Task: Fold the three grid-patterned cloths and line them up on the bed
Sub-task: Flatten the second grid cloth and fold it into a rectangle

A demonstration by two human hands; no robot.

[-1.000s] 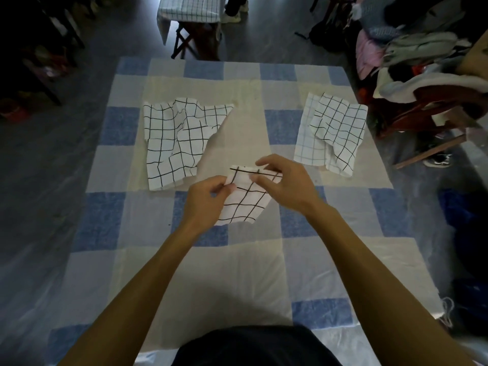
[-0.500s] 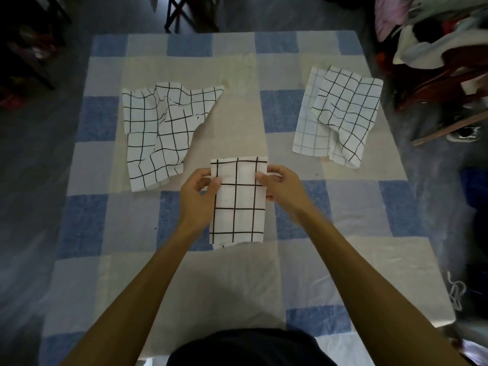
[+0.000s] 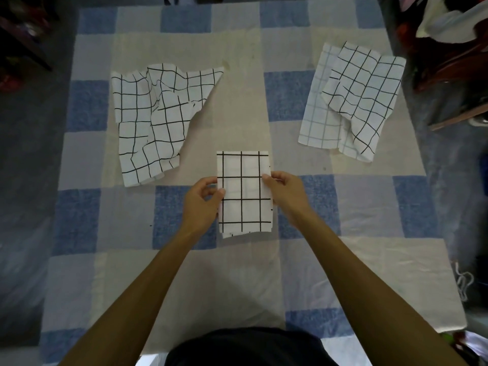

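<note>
We pinch the folded cloth (image 3: 244,191) by its side edges, left hand (image 3: 202,204) and right hand (image 3: 286,195), between two rumpled cloths. Next, probably, laying it flat and square.

The bed (image 3: 396,273) wears a checked sheet (image 3: 287,96) of blue, grey and cream squares. Dull grey floor (image 3: 26,159) lies on either side. A heap of clothes (image 3: 449,25) and a reddish wooden frame (image 3: 449,72) crowd the far right, and dark furniture (image 3: 23,43) stands far left. The light is dim.
</note>
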